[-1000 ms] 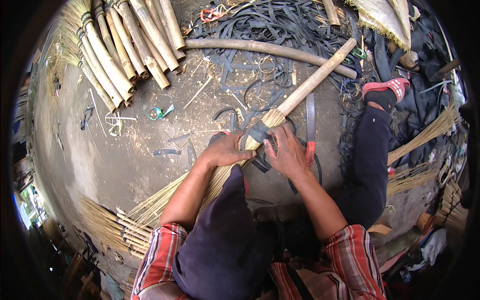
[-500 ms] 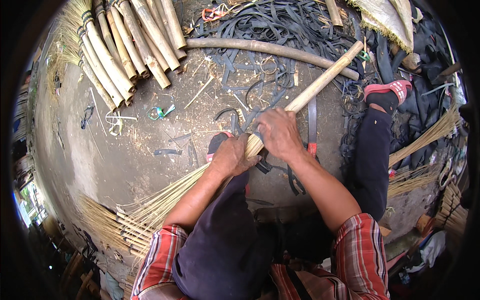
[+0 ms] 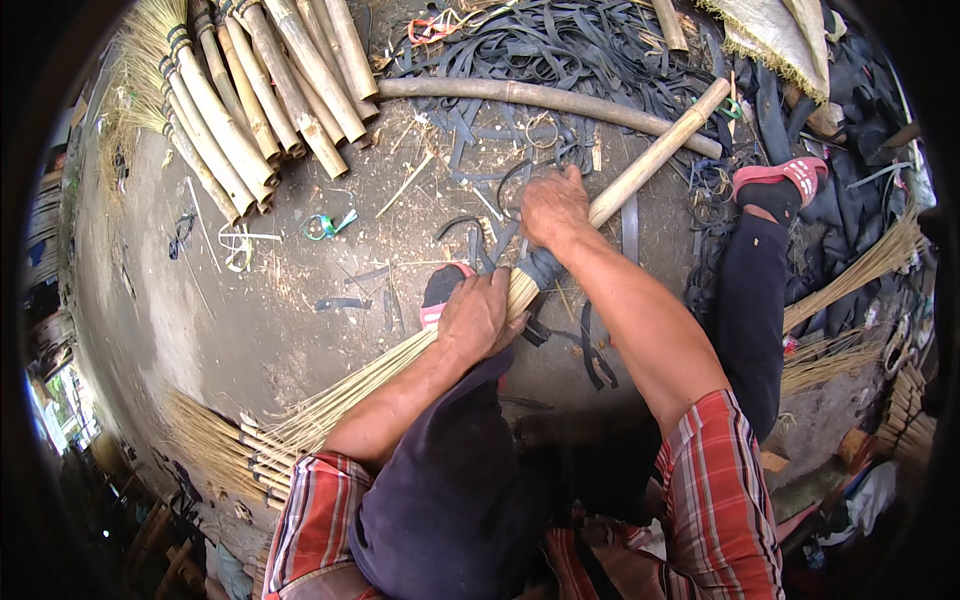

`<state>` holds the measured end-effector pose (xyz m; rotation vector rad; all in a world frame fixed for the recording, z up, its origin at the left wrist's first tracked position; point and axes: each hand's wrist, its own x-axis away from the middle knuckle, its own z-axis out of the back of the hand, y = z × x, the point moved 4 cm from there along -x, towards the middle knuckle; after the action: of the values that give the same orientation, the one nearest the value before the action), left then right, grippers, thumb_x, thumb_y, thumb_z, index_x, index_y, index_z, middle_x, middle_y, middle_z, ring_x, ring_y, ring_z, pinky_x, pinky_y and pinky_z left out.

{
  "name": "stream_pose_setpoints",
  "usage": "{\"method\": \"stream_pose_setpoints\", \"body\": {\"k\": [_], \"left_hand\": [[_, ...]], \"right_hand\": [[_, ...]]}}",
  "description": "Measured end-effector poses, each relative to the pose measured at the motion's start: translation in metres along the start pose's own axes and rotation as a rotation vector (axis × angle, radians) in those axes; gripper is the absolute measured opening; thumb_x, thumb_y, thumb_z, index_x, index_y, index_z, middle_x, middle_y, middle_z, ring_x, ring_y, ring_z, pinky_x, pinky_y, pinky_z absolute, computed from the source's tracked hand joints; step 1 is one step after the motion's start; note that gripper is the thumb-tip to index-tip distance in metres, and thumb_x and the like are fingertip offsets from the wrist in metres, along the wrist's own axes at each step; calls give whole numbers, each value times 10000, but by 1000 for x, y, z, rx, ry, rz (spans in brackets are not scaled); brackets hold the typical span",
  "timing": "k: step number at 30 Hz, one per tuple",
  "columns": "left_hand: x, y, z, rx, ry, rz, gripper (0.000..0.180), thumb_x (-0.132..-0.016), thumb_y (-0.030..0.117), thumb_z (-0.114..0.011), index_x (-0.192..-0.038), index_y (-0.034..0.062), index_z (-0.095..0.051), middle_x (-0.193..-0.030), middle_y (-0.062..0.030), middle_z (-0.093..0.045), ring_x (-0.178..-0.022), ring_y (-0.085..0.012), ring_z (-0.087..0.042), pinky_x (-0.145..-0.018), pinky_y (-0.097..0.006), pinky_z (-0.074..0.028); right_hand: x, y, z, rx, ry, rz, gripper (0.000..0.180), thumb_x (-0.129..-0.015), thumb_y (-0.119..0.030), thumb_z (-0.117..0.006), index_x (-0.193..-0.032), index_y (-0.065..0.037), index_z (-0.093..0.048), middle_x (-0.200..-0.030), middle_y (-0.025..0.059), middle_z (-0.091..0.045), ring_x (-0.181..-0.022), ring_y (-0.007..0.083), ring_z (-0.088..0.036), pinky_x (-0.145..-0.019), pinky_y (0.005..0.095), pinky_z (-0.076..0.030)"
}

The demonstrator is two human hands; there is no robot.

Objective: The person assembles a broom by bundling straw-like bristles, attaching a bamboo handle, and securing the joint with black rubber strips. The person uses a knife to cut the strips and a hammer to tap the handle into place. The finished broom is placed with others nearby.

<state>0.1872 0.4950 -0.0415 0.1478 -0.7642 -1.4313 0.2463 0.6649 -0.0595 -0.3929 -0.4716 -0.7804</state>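
Above the floor point(image 3: 260, 350), the left hand point(image 3: 474, 316) grips broom straw point(image 3: 522, 291) beside a black binding point(image 3: 541, 268). The right hand point(image 3: 555, 208) is fisted, contents hidden.

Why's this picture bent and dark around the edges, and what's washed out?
Head view: a fisheye lens bows the bamboo handles and leaves a black surround; head view, left edge: a bright patch glares white; head view, lower left: shadow swallows detail; head view, middle: the left hand looks fairly clear.

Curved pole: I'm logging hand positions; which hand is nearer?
Right: in the picture, the right hand is below the curved pole, not touching; the left hand is farther below, on the straw bundle.
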Motion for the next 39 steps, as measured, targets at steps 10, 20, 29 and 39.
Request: {"method": "stream_pose_setpoints", "body": {"k": [10,20,29,39], "left_hand": [[-16,-30,13,-37,-190,171,723,-793,358,-841,-1283,-56,-508,-1142,-302,-683,-1077,-470,-676,-942,-521,-547],[-29,-42,28,614,-421,300,805,-811,487,-847,-1386,-4,-570,-1134,-275,-737,-1100,-425,-713,-952,-469,-552],[-20,-16,24,61,-99,244,869,-794,472,-852,-1404,-18,-474,-1236,-352,-653,-1114,-481,-684,-923,-513,-563],[-16,-43,34,1139,-599,250,593,-859,348,-848,-1327,38,-654,-1059,-33,-738,-945,-153,-676,-873,-326,-546]], "right_hand": [[34,-4,-1,-831,494,16,296,-1066,-295,-588,-1137,-46,-730,-1031,140,-727,-1001,285,-680,-872,416,-538],[125,3,-118,-1672,283,-358,247,-1071,-212,-618,-1239,-31,-640,-1011,16,-683,-854,89,-644,-721,244,-509],[104,-14,-90,-1184,252,-415,419,-1017,-397,-711,-944,10,-644,-776,86,-670,-725,168,-639,-694,352,-528],[130,20,-117,-838,296,-318,206,-1003,-229,-622,-1027,-31,-575,-991,250,-669,-958,496,-653,-794,587,-490]]}}
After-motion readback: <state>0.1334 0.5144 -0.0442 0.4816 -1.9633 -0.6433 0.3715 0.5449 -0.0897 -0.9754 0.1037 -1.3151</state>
